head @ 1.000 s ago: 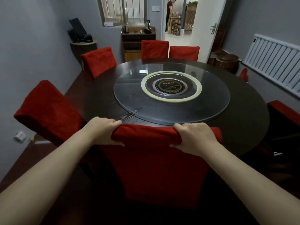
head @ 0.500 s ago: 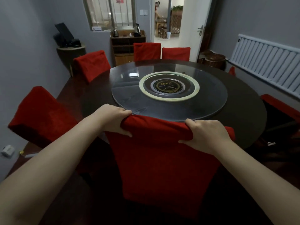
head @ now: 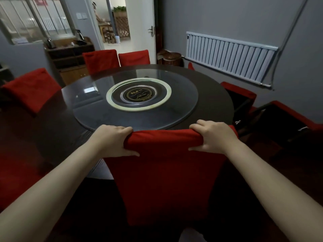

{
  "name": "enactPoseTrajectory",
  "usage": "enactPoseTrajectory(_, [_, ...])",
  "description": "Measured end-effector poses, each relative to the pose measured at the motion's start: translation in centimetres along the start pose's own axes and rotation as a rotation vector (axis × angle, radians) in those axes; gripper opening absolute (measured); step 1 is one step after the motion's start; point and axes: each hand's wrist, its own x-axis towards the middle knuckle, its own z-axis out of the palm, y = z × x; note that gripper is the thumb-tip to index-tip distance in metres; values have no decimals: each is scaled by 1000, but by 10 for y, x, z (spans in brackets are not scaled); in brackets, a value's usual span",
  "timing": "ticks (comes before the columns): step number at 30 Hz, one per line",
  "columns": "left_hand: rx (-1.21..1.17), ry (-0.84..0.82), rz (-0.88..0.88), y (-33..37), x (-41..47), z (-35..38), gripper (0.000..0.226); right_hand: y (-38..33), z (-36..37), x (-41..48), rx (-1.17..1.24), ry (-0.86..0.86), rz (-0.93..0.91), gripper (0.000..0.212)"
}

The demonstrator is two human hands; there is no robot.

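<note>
Red-covered chair, lower centre: left hand and right hand each grip one top corner, fingers curled over. One round table stands behind it.

- The room is dimly lit; daylight is admitted through the open doorway.
- Glare is reflected off the glass turntable.
- Straight lines are bent at the edges.

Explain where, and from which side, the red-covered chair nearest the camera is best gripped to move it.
Grip the top edge of the red chair at both corners, from behind the backrest. Its back is broad and upright, its front faces the round table; the left hand and right hand hold it so.
</note>
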Motion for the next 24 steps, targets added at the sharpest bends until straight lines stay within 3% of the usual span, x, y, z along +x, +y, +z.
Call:
enactPoseTrajectory(11, [-77,-53,26,-6,11,7,86,6,-3,12,85,-100,125,65])
enactPoseTrajectory(17, [-81,-129,72,-1,-18,26,79,-14,12,10,-6,-111,-2,61])
enactPoseTrajectory(24, [-80,-166,-13,24,-37,48,79,-12,35,17,-72,-159,-35,66])
